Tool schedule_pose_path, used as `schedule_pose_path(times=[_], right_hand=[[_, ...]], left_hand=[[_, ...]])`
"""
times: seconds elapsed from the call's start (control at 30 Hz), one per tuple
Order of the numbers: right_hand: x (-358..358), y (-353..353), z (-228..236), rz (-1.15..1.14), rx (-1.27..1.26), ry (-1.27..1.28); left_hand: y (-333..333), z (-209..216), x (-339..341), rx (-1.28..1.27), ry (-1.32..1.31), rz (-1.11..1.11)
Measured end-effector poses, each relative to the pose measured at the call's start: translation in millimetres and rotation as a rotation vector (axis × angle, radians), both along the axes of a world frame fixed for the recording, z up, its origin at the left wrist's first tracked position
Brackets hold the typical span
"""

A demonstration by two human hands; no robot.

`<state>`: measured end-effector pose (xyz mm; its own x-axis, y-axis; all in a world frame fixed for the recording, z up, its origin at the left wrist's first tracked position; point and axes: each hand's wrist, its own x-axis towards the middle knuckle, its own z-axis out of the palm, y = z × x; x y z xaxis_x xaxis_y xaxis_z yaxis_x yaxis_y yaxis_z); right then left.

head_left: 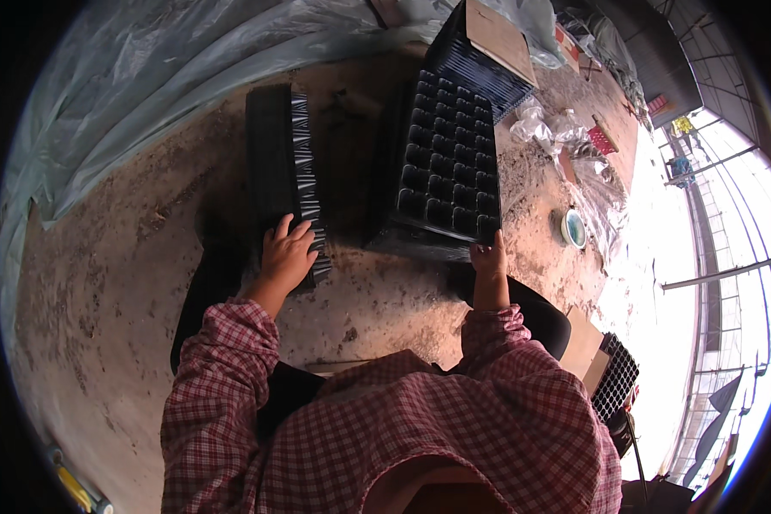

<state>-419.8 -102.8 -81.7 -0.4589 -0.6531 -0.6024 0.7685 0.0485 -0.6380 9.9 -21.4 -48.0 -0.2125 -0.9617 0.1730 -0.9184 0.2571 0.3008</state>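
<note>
A tall stack of black seedling trays [450, 158] stands in front of me, its top tray showing rows of square cells. At its near right corner my right hand [489, 257] grips the tray's edge, one finger pointing up along the side; the rest of the fingers are partly hidden. Left of it, a long narrow stack of black trays [270, 154] has its ridged edges facing right. Spread fingers of my left hand [289, 253] lie on the near end of that stack, touching it without wrapping round.
Behind the trays, a larger dark stack [475, 64] carries a cardboard sheet [499, 41]. Plastic sheeting [137, 94] hangs at the far left. A small bowl [573, 229] and crumpled clear plastic [546, 127] lie to the right. Another black tray [614, 377] leans near cardboard at the lower right.
</note>
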Motion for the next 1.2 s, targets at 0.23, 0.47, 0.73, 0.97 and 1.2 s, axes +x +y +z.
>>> schedule_pose_path(times=[0.23, 0.47, 0.73, 0.97, 1.2], right_hand=[[1, -2, -5, 0.095, 0.06, 0.143], [-16, 27, -29, -0.013, -0.105, 1.347], [244, 75, 1, 1.391, -0.125, 0.719], [258, 62, -28, 1.583, -0.134, 0.728], [248, 67, -41, 1.337, -0.14, 0.538]], left_hand=[[3, -3, 6, 0.007, -0.005, 0.02], [-1, -1, 0, 0.068, -0.024, 0.002], [2, -6, 3, 0.003, -0.012, 0.053], [0, -15, 7, -0.041, 0.011, 0.07], [-2, -15, 3, -0.097, 0.024, 0.057]])
